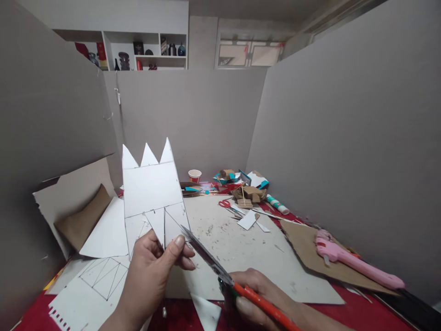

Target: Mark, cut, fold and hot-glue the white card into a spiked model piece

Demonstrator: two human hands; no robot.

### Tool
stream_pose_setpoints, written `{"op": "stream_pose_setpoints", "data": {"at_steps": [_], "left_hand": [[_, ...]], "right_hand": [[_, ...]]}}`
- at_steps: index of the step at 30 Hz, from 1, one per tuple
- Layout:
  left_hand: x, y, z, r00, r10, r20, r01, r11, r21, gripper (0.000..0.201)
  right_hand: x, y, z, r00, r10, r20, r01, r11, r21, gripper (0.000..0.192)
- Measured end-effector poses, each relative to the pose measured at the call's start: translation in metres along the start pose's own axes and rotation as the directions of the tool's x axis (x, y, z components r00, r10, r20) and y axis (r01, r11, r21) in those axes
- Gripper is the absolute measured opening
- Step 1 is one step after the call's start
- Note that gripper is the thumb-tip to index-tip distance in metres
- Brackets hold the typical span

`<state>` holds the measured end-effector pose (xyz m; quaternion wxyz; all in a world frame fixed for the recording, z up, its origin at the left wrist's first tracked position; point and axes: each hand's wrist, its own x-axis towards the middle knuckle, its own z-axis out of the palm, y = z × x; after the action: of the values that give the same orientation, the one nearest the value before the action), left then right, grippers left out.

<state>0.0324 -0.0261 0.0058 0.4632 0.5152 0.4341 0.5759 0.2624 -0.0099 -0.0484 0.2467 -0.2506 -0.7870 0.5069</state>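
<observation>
My left hand (151,269) pinches the lower part of a white card (151,188), thumb in front. The card stands upright, with three pointed triangles along its top and pencilled lines across it. Its lower part is cut into pointed flaps. My right hand (257,294) grips scissors (210,259), their blades slanting up to the left. The tips are at the card's lower right edge, close to a drawn slanting line; I cannot tell whether they are cutting it. A straight orange-red bar (263,303) runs along the right hand; whether it belongs to the scissors is unclear.
A grey board (275,262) with paper scraps covers the red cloth. Red-handled scissors (225,204), cardboard pieces (250,195) and a paper cup (195,175) lie behind. A pink glue gun (354,262) rests on brown cardboard at right. A sheet with drawn triangles (99,280) lies left.
</observation>
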Motion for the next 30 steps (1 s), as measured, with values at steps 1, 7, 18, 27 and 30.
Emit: {"op": "stream_pose_setpoints", "data": {"at_steps": [1,7,18,27,30], "left_hand": [[0.0,0.0,0.0,1.0,-0.001,0.001,0.001,1.0,0.003,0.024],[0.0,0.001,0.0,1.0,0.002,0.002,-0.002,1.0,0.0,0.024],[0.0,0.0,0.0,1.0,-0.006,-0.01,0.006,1.0,0.015,0.025],[0.001,-0.002,0.0,0.994,0.012,-0.109,-0.006,0.998,0.055,0.03],[0.001,-0.002,-0.001,0.996,0.012,-0.09,-0.006,0.997,0.072,0.031]], "right_hand": [[0.0,-0.001,0.0,1.0,0.0,0.001,0.0,1.0,-0.001,0.05],[-0.001,0.004,0.003,0.999,0.028,-0.018,-0.027,0.999,0.019,0.049],[0.0,0.006,0.004,0.998,-0.012,-0.064,0.013,1.0,0.019,0.047],[-0.004,0.008,0.002,0.999,0.016,-0.048,-0.02,0.996,-0.084,0.044],[-0.004,0.002,0.002,0.998,0.05,-0.048,-0.054,0.994,-0.099,0.043]]}}
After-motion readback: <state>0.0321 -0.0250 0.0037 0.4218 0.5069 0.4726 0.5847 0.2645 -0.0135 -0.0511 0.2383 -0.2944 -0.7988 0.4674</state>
